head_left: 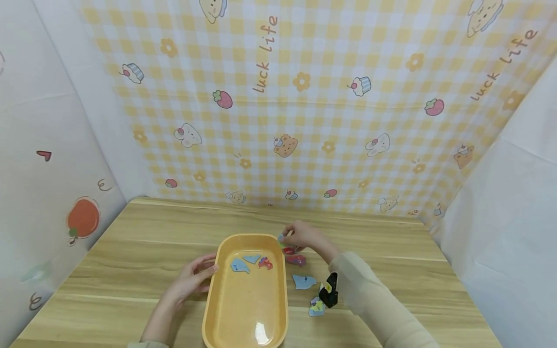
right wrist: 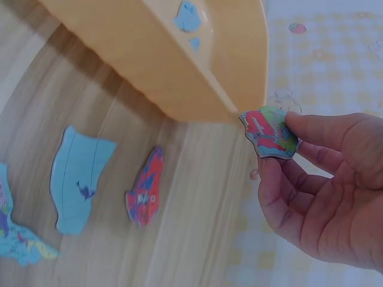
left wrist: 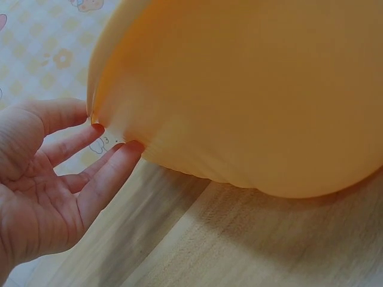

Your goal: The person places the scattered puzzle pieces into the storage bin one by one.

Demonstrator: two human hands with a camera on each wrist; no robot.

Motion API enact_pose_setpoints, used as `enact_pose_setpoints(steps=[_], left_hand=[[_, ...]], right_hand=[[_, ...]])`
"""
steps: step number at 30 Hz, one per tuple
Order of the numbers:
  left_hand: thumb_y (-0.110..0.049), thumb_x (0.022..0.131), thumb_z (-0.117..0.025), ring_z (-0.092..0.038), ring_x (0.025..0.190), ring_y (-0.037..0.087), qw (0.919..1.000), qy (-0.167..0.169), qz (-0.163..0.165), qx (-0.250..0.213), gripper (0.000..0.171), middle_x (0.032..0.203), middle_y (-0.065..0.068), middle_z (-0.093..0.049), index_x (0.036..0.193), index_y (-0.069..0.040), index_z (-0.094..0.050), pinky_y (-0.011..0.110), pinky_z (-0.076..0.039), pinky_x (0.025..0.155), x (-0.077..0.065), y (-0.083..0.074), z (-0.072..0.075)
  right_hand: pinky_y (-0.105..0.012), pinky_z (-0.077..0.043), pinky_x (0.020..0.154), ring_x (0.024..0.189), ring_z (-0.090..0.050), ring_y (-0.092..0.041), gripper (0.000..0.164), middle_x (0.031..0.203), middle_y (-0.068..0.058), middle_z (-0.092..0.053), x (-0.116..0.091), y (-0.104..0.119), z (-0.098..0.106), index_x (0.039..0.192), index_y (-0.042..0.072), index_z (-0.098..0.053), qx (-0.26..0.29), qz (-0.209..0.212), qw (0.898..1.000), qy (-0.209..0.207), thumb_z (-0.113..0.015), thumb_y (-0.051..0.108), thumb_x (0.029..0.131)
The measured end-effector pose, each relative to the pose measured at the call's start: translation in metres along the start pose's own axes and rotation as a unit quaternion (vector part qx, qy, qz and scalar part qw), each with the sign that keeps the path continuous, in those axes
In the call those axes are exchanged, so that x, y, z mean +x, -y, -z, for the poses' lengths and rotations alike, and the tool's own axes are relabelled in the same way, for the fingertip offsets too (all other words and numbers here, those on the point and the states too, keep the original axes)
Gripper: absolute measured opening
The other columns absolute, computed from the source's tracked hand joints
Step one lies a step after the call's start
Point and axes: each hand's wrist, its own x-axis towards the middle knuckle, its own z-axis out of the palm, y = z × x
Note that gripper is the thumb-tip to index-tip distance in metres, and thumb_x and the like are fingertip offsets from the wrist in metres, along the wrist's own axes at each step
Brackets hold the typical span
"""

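Note:
My right hand [head_left: 300, 235] pinches a puzzle piece [right wrist: 270, 133] between thumb and fingers at the far right corner of the tray. The piece is irregular, printed in red, green and light blue. On the left, my left hand [head_left: 193, 278] holds the side of a yellow-orange tray [head_left: 210, 309], its thumb at the rim and its fingers against the outer wall. Inside the tray, toward its far end, lie a blue piece [head_left: 240, 266], a smaller blue piece [head_left: 251, 259] and a red piece [head_left: 265, 263].
Right of the tray, a red-and-purple piece [head_left: 297, 260], a light blue piece [head_left: 303, 282] and a multicoloured piece [head_left: 317, 307] lie on the wooden table [head_left: 383, 251]. A black device [head_left: 329, 292] hangs by the right sleeve [head_left: 363, 290]. A checked cloth [head_left: 304, 111] stands behind.

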Motion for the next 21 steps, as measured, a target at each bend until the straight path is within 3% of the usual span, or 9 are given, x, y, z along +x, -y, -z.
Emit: enact_pose_setpoints(steps=[9, 21], left_hand=[[-0.026, 0.09, -0.055, -0.053, 0.11, 0.029, 1.0, 0.005, -0.004, 0.002, 0.057, 0.135, 0.028, -0.039, 0.137, -0.002, -0.033, 0.042, -0.055, 0.084, 0.0, 0.0, 0.0], [-0.025, 0.091, -0.055, -0.055, 0.108, 0.028, 1.0, 0.005, -0.004, -0.002, 0.057, 0.135, 0.028, -0.039, 0.138, -0.002, -0.033, 0.042, -0.055, 0.084, -0.001, -0.001, 0.001]], right_hand=[[-0.028, -0.056, 0.058, 0.057, -0.057, -0.011, 0.014, 0.077, -0.008, -0.065, 0.002, 0.017, -0.014, 0.096, 0.002, -0.062, 0.001, 0.031, 0.999, 0.034, -0.057, 0.013, 0.089], [-0.023, -0.054, 0.052, 0.058, -0.059, -0.016, 0.019, 0.08, -0.011, -0.065, 0.007, 0.033, -0.038, 0.101, -0.001, -0.059, -0.066, 0.039, 0.996, 0.053, -0.063, 0.0, 0.082]])
